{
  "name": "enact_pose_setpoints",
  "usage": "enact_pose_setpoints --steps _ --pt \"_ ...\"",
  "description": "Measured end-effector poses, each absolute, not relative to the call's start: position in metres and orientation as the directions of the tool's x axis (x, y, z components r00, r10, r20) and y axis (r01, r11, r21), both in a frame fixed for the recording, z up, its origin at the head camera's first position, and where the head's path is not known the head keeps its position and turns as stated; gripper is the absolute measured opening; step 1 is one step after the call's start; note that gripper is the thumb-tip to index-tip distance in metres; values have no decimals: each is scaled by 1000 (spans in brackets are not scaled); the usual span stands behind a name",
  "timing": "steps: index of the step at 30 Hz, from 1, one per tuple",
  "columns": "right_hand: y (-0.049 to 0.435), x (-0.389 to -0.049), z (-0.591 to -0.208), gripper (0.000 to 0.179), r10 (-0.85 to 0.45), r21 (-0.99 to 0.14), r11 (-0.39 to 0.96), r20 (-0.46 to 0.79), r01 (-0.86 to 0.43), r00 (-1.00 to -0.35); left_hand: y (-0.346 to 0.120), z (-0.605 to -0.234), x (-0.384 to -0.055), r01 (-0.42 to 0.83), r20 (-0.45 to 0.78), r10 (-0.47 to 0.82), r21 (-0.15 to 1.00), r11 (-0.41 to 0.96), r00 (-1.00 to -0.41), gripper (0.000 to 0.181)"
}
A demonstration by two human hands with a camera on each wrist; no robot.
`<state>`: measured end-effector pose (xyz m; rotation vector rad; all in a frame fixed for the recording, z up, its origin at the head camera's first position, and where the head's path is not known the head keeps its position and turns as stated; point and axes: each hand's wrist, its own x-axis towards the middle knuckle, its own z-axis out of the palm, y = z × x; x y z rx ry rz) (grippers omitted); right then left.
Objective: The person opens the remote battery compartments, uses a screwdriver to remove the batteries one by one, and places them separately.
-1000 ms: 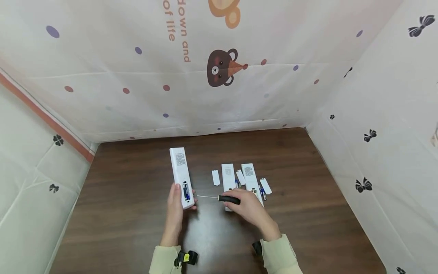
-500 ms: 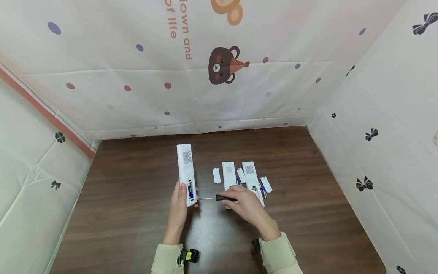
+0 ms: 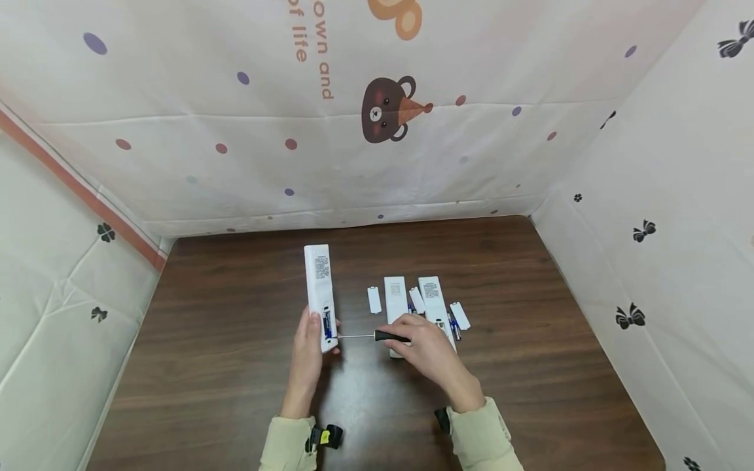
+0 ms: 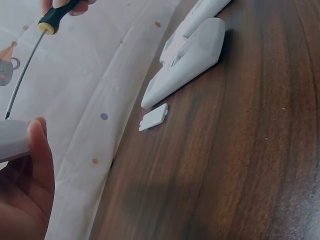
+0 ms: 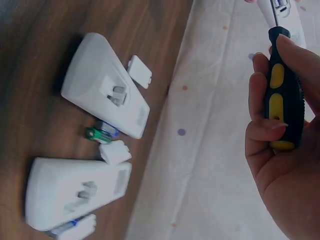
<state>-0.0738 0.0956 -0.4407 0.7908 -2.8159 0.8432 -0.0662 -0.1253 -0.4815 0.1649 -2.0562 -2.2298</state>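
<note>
My left hand (image 3: 305,353) grips a white remote control (image 3: 319,278) off the table, its back facing up. The battery compartment is uncovered, and a blue battery (image 3: 328,324) shows inside. My right hand (image 3: 430,347) holds a screwdriver (image 5: 285,100) by its dark green and yellow handle, fingers curled round it. In the head view the thin shaft points left, its tip at the lower end of the compartment. Whether the tip touches the battery is too small to tell. Only an end of the held remote shows in the left wrist view, beside my left thumb (image 4: 37,137).
Two more white remotes, one (image 3: 396,294) partly under my right hand and another (image 3: 432,294), lie back up on the wooden table (image 3: 224,366). Near them are loose battery covers (image 3: 374,300) and batteries (image 5: 102,132). Patterned cloth walls (image 3: 235,176) stand round the table.
The held remote has shifted right, toward the screwdriver. The screwdriver tip, apart from the remote one second ago, is now at its battery compartment. The head view has tilted slightly.
</note>
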Motion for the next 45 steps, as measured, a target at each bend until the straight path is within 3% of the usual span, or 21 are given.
enact_pose_setpoints --steps 6,10,14,17,20,23,27,33,36,43,45 --pt "86 -71 -427 25 -559 -318 711 285 -627 -779 -122 -474 -64 -38 -63 -178 990 -137 -982 38" --pt "76 -69 -424 27 -619 -318 692 201 -648 -759 -119 -477 -63 -31 -69 -218 984 -174 -973 47" --pt "67 -65 -428 29 -607 -376 712 97 -593 -789 -123 -519 -72 71 19 -226 972 -222 -974 51" --pt "62 -60 -430 28 -586 -374 727 101 -576 -804 -128 -550 -79 119 58 -237 960 -254 -970 50" --pt "59 -58 -431 26 -577 -350 731 142 -586 -805 -128 -546 -77 106 26 -249 944 -314 -968 44" --pt "58 -56 -433 25 -570 -346 728 173 -591 -803 -122 -510 -67 28 -72 -271 937 -349 -960 39" --pt "55 -55 -434 25 -561 -351 724 203 -595 -802 -123 -496 -63 8 -100 -290 937 -350 -952 36" --pt "56 -57 -429 24 -543 -360 719 244 -595 -804 -123 -500 -61 64 -50 -326 942 -329 -944 37" --pt "56 -61 -425 25 -545 -350 717 257 -602 -798 -118 -513 -60 95 -11 -299 937 -337 -954 42" --pt "57 -63 -425 25 -542 -356 731 216 -582 -812 -116 -590 -75 106 11 -208 888 -448 -978 39" --pt "59 -63 -426 25 -520 -366 746 204 -557 -830 -116 -588 -74 100 4 -195 867 -488 -981 38"
